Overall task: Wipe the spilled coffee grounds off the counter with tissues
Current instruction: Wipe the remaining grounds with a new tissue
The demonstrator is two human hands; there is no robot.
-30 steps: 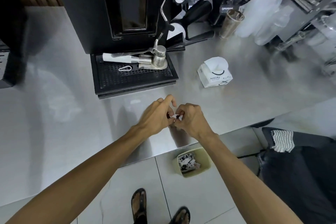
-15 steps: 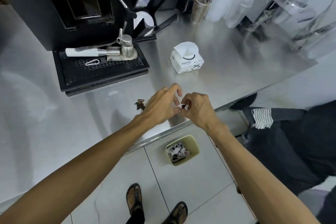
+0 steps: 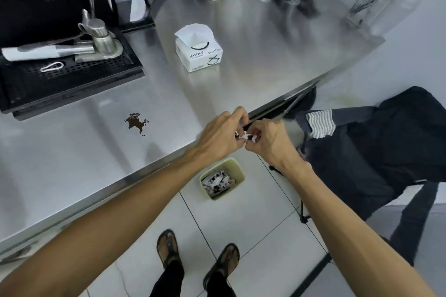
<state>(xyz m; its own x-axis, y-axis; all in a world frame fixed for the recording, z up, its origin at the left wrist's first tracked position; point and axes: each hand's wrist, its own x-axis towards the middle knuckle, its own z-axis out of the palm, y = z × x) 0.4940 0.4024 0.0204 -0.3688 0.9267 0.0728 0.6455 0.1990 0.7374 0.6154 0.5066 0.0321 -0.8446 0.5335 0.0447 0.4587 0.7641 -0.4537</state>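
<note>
One patch of dark brown spilled coffee grounds (image 3: 136,123) lies on the brushed stainless steel counter (image 3: 72,164), just in front of the black drip tray (image 3: 72,79) and well left of both hands. One white cardboard tissue box (image 3: 199,55) stands behind, a sheet protruding. Left hand (image 3: 222,135) and right hand (image 3: 272,142), fingers curled, pinch one small stained white tissue wad (image 3: 247,137) between them at the counter's front edge — one pale green floor bin (image 3: 237,170) below. Bare steel separates patch and hands.
</note>
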